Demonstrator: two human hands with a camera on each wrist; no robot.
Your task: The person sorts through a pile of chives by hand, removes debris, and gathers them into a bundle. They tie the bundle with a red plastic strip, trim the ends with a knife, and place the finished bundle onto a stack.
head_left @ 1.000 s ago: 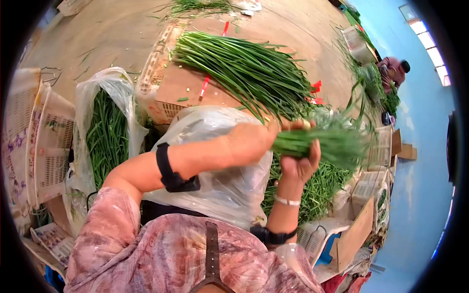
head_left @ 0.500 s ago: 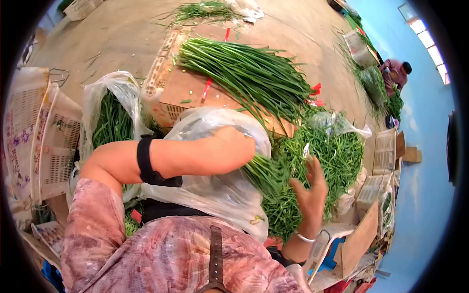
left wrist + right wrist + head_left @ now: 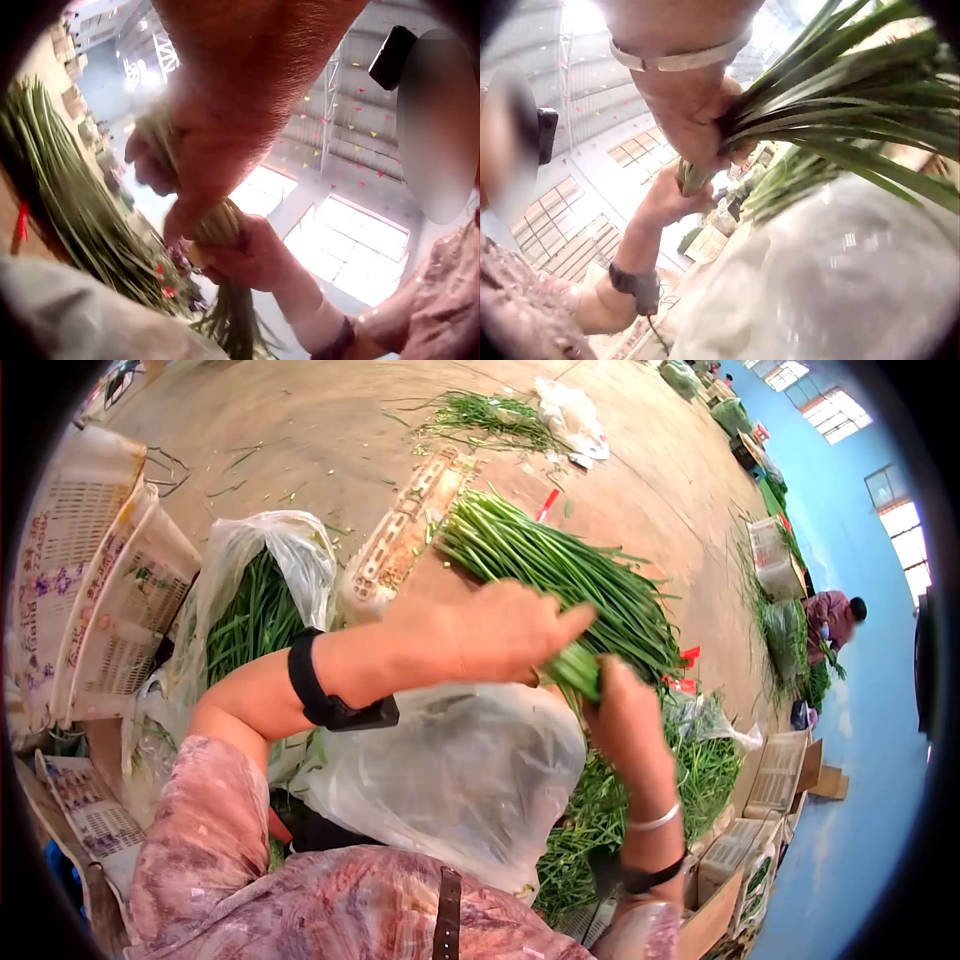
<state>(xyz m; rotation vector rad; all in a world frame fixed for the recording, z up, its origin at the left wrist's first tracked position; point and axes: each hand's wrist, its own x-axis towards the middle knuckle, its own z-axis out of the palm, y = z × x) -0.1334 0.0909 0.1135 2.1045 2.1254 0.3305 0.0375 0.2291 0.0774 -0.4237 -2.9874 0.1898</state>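
Note:
Both hands grip one bunch of garlic chives (image 3: 574, 669) above the lap. My left hand (image 3: 500, 628) curls round the pale stem end, while my right hand (image 3: 625, 715) holds it lower down, close beside the left. In the right wrist view the long flat leaves (image 3: 825, 112) fan out beyond the right hand (image 3: 694, 124). The left wrist view has the pale stems (image 3: 221, 223) between the two hands. Just past the hands, a big pile of chives (image 3: 560, 570) lies on a board over a crate. A clear plastic sheet (image 3: 450, 760) covers the lap.
On the left stand a plastic bag of chives (image 3: 255, 615) and stacked white crates (image 3: 110, 600). Loose greens (image 3: 700, 770) heap at the right, by a wooden board (image 3: 715, 920). Another person (image 3: 830, 620) is by the blue wall. More greens (image 3: 490, 415) lie on the floor ahead.
The right hand, open and apart half a second ago, has come up and now grips the bunch beside the left hand. The left hand has raised the bunch, and the head view has shifted.

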